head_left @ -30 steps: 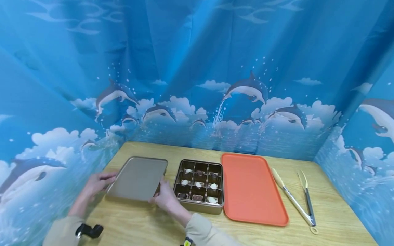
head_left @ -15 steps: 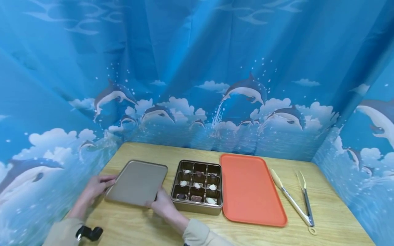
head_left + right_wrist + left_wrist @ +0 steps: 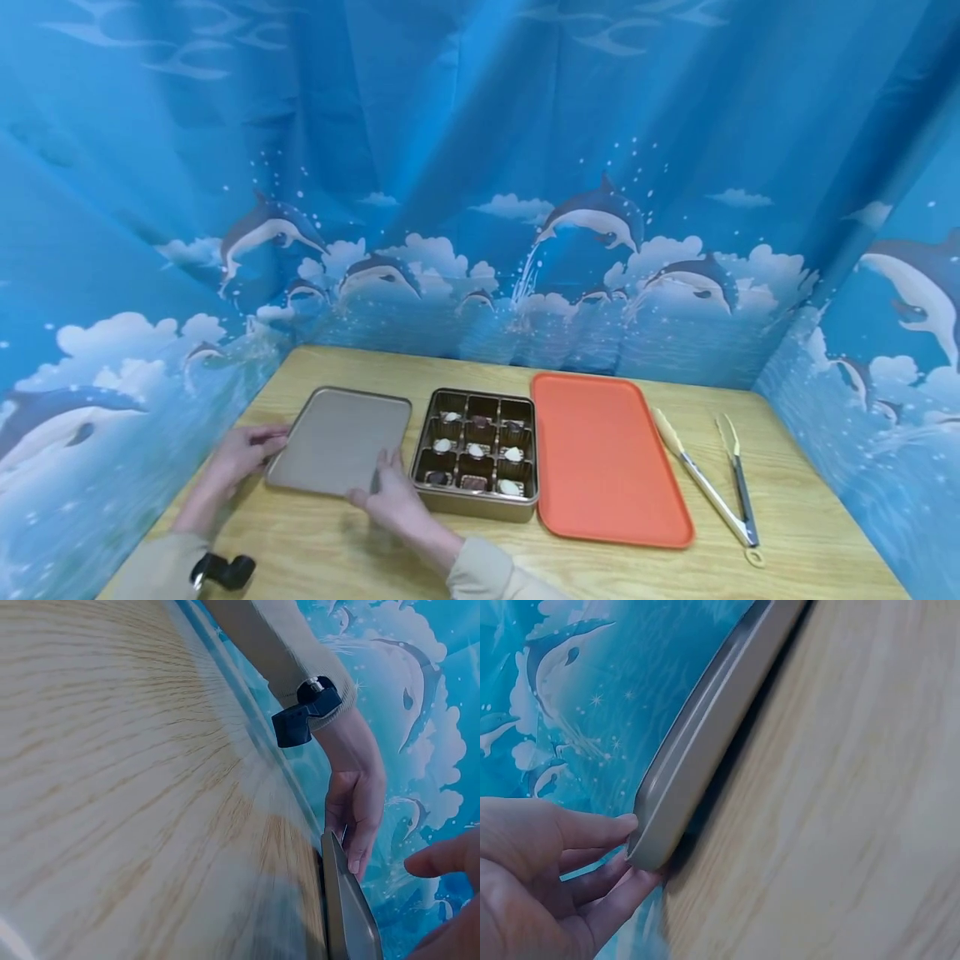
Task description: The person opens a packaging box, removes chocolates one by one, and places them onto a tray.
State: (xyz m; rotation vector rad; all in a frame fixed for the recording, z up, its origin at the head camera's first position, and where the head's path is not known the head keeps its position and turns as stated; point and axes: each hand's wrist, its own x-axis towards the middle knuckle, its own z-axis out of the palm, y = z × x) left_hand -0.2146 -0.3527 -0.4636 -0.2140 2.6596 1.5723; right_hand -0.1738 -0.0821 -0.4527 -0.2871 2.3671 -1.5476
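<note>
A flat brown metal tin lid [image 3: 341, 442] lies on the left part of the table. My left hand [image 3: 236, 457] is at its left edge; in the left wrist view, thumb and fingers pinch the lid's rim [image 3: 697, 742] near a corner. My right hand [image 3: 393, 500] hovers by the lid's right front corner, fingers extended and holding nothing. In the right wrist view, a gap shows between its fingers [image 3: 435, 859] and the lid. Right beside that hand stands an uncovered tin box [image 3: 476, 503], divided into compartments with dark and white chocolates [image 3: 476, 451] in them.
An orange-red tray [image 3: 611, 458] lies right of the box on the wooden table [image 3: 315, 550]. Spread tongs [image 3: 712, 485] with cream tips are farther right. A blue dolphin-print curtain [image 3: 465, 167] encloses the table's back and sides.
The lid has come down flat onto the table at the left. My right hand has let go of its edge and drawn slightly away, while the left stays at the rim.
</note>
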